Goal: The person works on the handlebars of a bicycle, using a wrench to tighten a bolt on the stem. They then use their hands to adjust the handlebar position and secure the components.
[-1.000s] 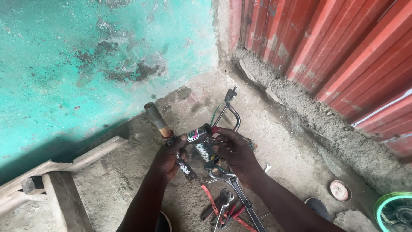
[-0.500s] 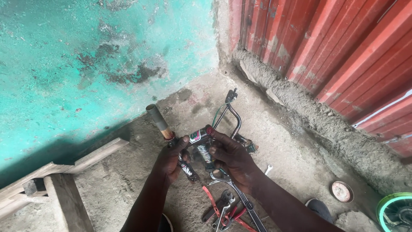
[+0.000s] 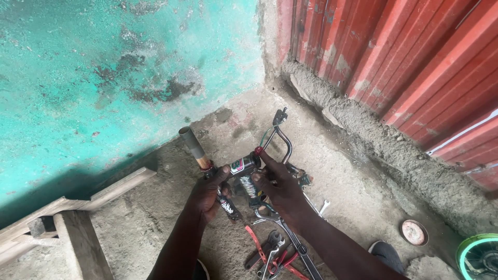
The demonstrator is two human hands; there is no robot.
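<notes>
You are looking down at a rough concrete floor (image 3: 155, 218) in a corner, where a patchy turquoise wall (image 3: 78, 67) meets red corrugated metal sheeting (image 3: 415, 62) that sits on a crumbling cement kerb (image 3: 373, 140). A wooden frame (image 3: 62, 223) lies at lower left. A round rusty lid (image 3: 414, 232) rests on the floor at lower right, and a green-rimmed wheel (image 3: 480, 256) is cut off by the corner of the view.

Your left hand (image 3: 207, 194) has its fingers wrapped around the bicycle frame (image 3: 241, 179) just below its head tube, from which a bare steerer tube (image 3: 193, 146) juts up to the left. Your right hand (image 3: 280, 189) presses on the same frame from the other side, fingers curled over it with the forefinger stretched along the top. The frame stands on the floor between both hands, near the middle of the view.

The chrome handlebar (image 3: 280, 135) rises behind your right hand; its lower part is hidden. A spanner (image 3: 324, 207) shows just beside your right wrist. Red-handled tools (image 3: 270, 254) lie under your forearms, partly covered and hard to sort out.
</notes>
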